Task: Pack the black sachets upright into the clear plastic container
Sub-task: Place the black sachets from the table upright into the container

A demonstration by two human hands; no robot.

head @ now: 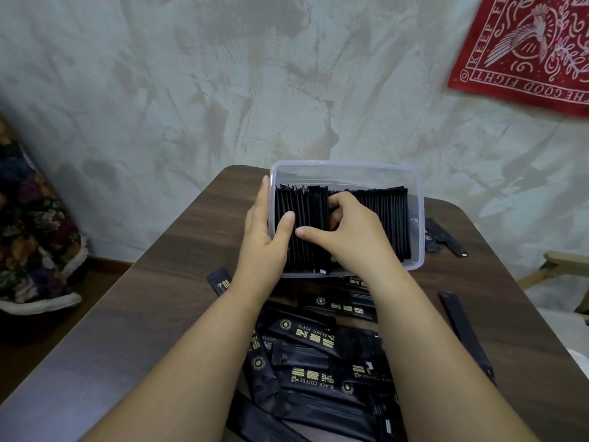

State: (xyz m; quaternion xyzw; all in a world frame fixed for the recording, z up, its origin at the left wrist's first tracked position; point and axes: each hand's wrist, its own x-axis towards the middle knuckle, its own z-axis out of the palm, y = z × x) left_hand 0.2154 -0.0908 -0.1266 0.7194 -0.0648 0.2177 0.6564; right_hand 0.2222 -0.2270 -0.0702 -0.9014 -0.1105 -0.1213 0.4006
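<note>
The clear plastic container [347,169] stands at the far end of the table, filled with a row of black sachets [390,218] standing on edge. My left hand [264,231] grips the container's left wall, fingers outside and thumb over the rim against the sachets. My right hand [347,231] reaches into the middle of the row, its fingers curled down among the sachets and its thumb lying across their top edges. A loose heap of black sachets [318,374] with gold print lies flat on the table between my forearms.
The brown wooden table [159,282] stands against a mottled wall. More loose sachets lie right of the container [443,240], one at the left [220,280] and one long one at the right [465,333]. A red cloth [526,49] hangs upper right; a floral cushion [28,231] sits left.
</note>
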